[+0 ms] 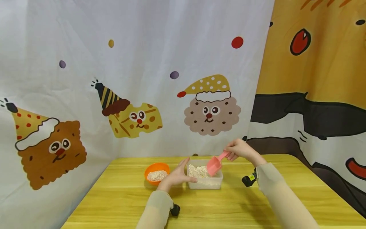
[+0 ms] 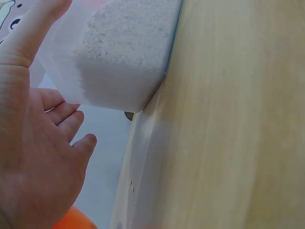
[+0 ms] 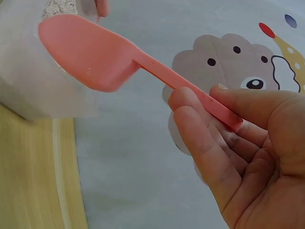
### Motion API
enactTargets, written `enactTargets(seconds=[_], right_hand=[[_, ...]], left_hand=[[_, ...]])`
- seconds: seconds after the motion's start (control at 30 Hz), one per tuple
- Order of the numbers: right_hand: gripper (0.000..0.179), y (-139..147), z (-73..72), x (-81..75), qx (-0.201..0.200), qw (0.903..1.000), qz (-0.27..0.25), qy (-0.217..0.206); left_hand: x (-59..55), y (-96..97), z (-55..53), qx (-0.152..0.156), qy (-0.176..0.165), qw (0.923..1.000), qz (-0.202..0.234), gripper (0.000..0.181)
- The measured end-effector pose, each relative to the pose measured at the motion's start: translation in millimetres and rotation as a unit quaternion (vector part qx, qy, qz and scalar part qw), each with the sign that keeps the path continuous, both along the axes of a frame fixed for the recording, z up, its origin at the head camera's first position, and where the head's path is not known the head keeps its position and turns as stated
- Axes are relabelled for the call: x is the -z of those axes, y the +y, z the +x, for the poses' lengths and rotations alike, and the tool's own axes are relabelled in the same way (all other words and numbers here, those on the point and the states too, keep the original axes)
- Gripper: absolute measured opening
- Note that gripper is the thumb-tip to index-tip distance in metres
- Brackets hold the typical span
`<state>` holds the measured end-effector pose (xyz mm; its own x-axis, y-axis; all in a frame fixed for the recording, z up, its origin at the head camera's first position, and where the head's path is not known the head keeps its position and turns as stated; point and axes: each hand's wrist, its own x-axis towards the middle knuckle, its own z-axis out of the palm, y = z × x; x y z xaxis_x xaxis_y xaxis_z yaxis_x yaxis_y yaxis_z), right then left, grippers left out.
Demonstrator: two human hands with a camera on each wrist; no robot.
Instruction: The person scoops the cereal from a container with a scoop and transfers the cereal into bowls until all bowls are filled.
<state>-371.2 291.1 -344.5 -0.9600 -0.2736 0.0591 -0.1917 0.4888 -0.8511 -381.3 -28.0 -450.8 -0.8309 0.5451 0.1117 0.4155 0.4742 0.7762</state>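
My right hand (image 1: 241, 149) pinches the handle of a pink scoop (image 1: 213, 166) between thumb and fingers. The scoop tilts down, its bowl over the right part of a clear plastic container (image 1: 204, 183). Pale flakes (image 1: 198, 171), like oats, fill much of that container. The right wrist view shows the underside of the scoop (image 3: 90, 57) and the fingertips on its handle. My left hand (image 1: 178, 175) is spread at the container's left end, thumb along the front and fingers toward the back. In the left wrist view its fingers are extended beside the container wall (image 2: 109, 88); firm contact is unclear.
An orange bowl (image 1: 154, 183) with similar pale flakes stands left of the container, close to my left hand. Both rest on a yellow wood-grain table (image 1: 223, 206). Behind its far edge hangs a printed curtain (image 1: 171, 127) with cartoon figures.
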Motion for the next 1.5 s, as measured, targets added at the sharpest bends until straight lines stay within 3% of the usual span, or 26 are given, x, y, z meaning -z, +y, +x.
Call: enactTargets(seconds=[0.17, 0.4, 0.63, 0.93, 1.5], right_hand=[[0.024, -2, -2.1, 4.5, -0.018, 0.9998, 0.005, -0.005], [0.023, -5, 0.2, 22.1, -0.031, 0.9987, -0.022, -0.034], [0.025, -6, 3.3, 40.4, -0.009, 0.9973, -0.051, -0.051], [0.029, -16, 11.7, 68.9, 0.028, 0.9895, -0.128, -0.061], [0.033, -47, 24.8, 69.6, 0.078, 0.9812, -0.168, -0.055]], left_hand=[[1.4, -0.1, -1.1, -0.001, -0.003, 1.0000, -0.001, 0.113], [1.9, 0.3, -1.2, -0.004, -0.006, 1.0000, 0.005, 0.113], [2.0, -0.3, -1.6, -0.005, -0.009, 0.9999, 0.008, 0.112], [1.9, -0.8, -0.5, -0.005, -0.018, 0.9997, 0.014, 0.112], [2.1, 1.0, 1.5, -0.005, -0.027, 0.9994, 0.021, 0.114]])
